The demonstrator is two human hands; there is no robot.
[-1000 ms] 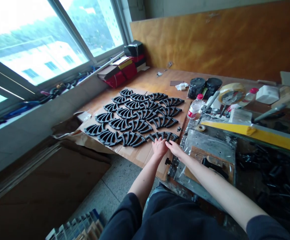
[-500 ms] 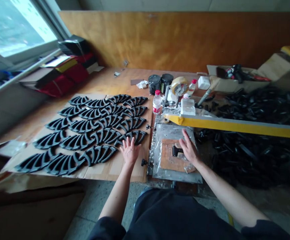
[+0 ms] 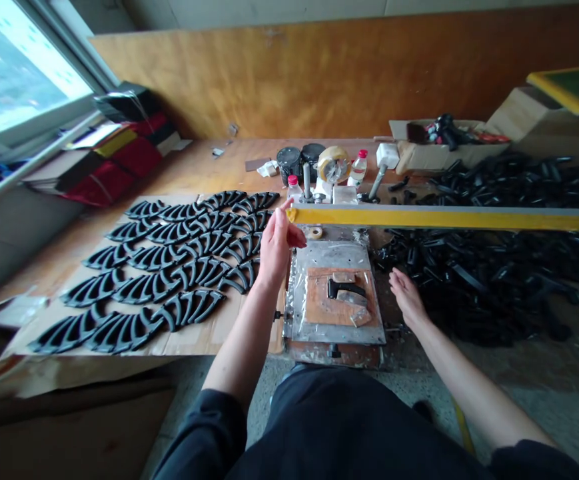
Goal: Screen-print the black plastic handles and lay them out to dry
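Left hand: the left hand (image 3: 278, 241) is raised, fingers loosely open, holding nothing, just below the left end of the yellow bar (image 3: 436, 217).
Right hand: the right hand (image 3: 406, 293) lies open and flat on the counter (image 3: 204, 167), empty, just right of the metal plate (image 3: 334, 297).
Black part: one black part (image 3: 344, 289) lies on the brown block in the middle of the plate, between the two hands.
Left side: rows of black curved parts (image 3: 169, 260) lie on cardboard (image 3: 219, 333).
Right side: a pile of black parts (image 3: 499, 267).
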